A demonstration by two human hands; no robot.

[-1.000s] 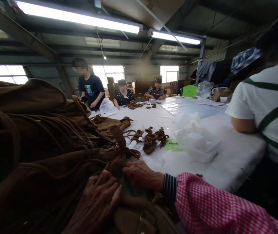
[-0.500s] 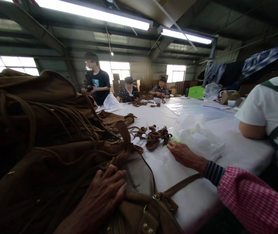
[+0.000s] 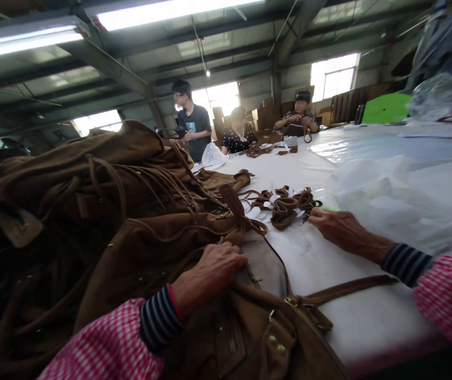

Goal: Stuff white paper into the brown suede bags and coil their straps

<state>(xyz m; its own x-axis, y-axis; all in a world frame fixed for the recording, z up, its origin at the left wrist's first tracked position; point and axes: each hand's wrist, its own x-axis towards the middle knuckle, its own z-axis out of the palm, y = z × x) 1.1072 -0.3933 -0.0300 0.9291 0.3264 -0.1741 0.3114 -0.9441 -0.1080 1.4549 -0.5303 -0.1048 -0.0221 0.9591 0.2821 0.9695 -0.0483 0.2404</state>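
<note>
A brown bag [image 3: 186, 232] lies unzipped in front of me, its grey lining [image 3: 267, 258] showing. My left hand [image 3: 220, 264] is closed over the edge of the bag's opening, next to the zip, with the fingertips partly hidden. Farther right, my right hand [image 3: 339, 229] is at the near right side of a pile of rolled brown straps [image 3: 285, 211] with white tags. Its fingers are pinched together; what they hold, if anything, I cannot make out. Something light green shows just behind those fingertips.
More brown bags [image 3: 59, 174] are heaped at the left. Crumpled clear plastic [image 3: 392, 206] lies on the white table [image 3: 352, 327] at the right. Across the table are several people, one standing [image 3: 196, 126]. A bright green object [image 3: 386, 108] stands at the far right.
The view has swung right, so things sit farther left of its edge and the co-worker's white sleeve is gone. My left hand has gone from spread flat to curled on the bag; my right stays by the straps.
</note>
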